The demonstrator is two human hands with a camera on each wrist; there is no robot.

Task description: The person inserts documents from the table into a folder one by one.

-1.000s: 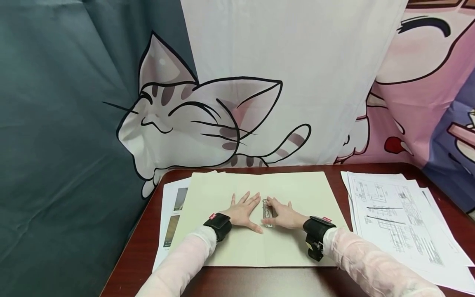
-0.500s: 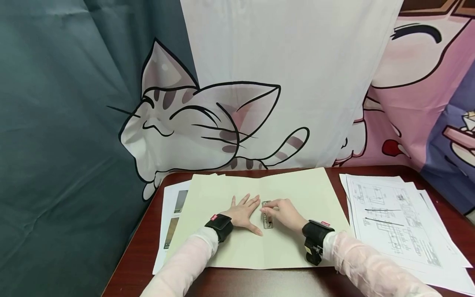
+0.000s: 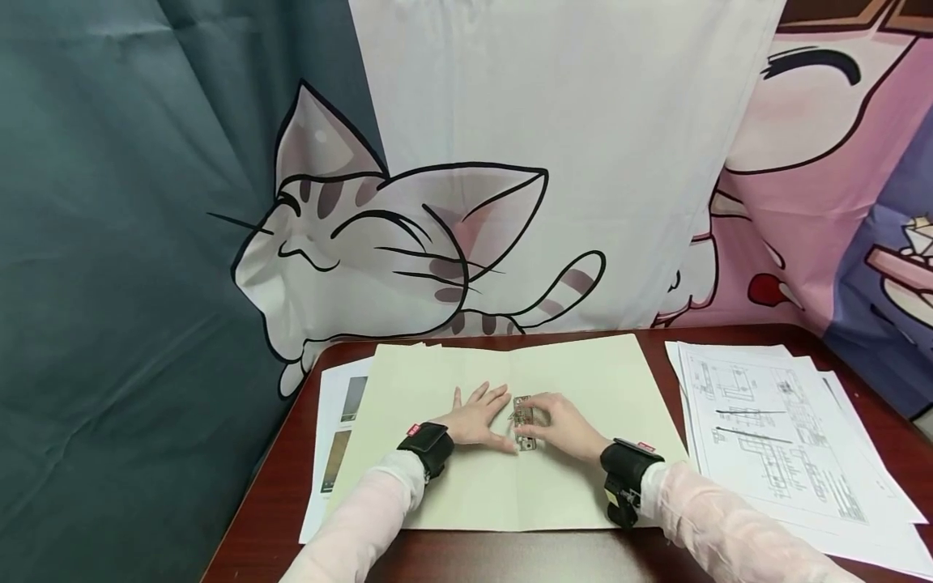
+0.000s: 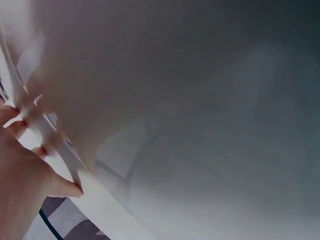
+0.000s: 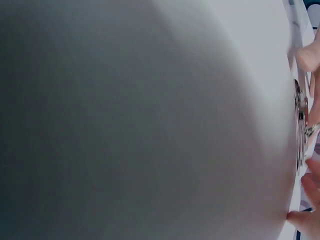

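Folder (image 3: 496,494) — R hand (image 3: 564,427) at metal clip (image 3: 522,416) — pinch loosened vs. before.

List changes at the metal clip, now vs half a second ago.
Right hand: fingers and thumb, pinched together before, have parted, thumb coming nearer the person; whether it grips anything isn't clear. A small metal piece now shows at the left edge of the metal clip. Unchanged: left hand spread on the open folder; clip's place on it.
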